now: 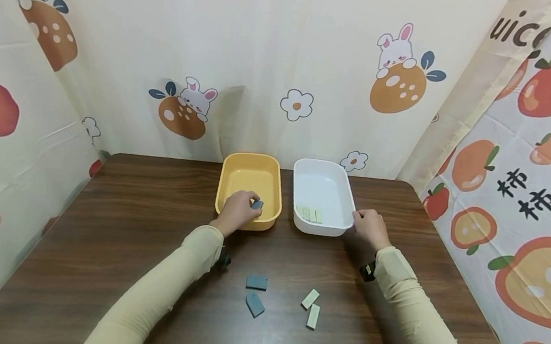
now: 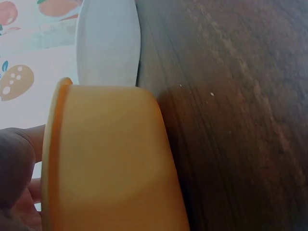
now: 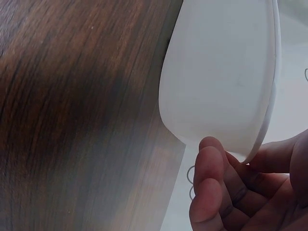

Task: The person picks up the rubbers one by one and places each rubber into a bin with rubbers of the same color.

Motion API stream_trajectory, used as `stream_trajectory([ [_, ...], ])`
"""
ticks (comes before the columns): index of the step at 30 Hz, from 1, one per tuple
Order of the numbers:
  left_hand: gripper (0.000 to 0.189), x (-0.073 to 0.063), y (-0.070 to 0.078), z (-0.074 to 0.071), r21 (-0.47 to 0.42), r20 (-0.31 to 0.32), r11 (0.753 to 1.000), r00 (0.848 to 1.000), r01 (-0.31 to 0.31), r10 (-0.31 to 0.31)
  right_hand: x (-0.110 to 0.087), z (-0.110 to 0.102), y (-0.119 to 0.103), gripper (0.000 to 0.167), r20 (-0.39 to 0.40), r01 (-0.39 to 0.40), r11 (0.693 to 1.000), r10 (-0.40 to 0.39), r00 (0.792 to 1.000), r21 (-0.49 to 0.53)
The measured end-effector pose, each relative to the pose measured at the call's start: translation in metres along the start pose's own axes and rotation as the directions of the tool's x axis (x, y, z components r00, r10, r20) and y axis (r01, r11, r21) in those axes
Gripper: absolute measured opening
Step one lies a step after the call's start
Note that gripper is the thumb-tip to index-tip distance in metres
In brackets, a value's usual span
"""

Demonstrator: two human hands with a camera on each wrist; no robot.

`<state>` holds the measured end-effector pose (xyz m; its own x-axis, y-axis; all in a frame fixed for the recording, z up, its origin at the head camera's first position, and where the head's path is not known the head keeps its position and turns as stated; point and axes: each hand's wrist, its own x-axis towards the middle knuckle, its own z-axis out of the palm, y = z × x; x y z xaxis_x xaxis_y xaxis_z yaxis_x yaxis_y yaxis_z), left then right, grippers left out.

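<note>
Over the front of the yellow bin (image 1: 224,189), my left hand (image 1: 237,208) pinches a small blue-grey piece (image 1: 258,204). In the left wrist view that hand (image 2: 19,178) shows partly behind the bin's rim, and the piece is hidden. My right hand (image 1: 371,227) grips the front right corner of the white bin (image 1: 324,188) by its rim. The right wrist view shows the thumb and curled fingers (image 3: 209,163) on either side of that rim. Several pale green blocks (image 1: 311,215) stand in a row along the white bin's front wall.
On the brown table (image 1: 152,210) in front of the bins lie a blue-grey rectangular piece (image 1: 257,282) and a blue-grey piece with a pointed end (image 1: 255,304). Right of them are two pale green blocks (image 1: 310,299). A printed curtain (image 1: 267,55) hangs behind the table.
</note>
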<state>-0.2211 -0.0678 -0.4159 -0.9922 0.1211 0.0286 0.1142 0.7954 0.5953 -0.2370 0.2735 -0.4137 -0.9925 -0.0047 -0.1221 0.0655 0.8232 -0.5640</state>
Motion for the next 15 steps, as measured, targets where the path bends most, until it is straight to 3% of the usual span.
stream_trajectory([
  [15,0.027,0.012,0.000,0.003,0.068,0.116,0.996,0.991,0.064,-0.072,0.000,0.001,-0.002,0.039,-0.009,0.011,1.000,-0.011,1.000,-0.005],
])
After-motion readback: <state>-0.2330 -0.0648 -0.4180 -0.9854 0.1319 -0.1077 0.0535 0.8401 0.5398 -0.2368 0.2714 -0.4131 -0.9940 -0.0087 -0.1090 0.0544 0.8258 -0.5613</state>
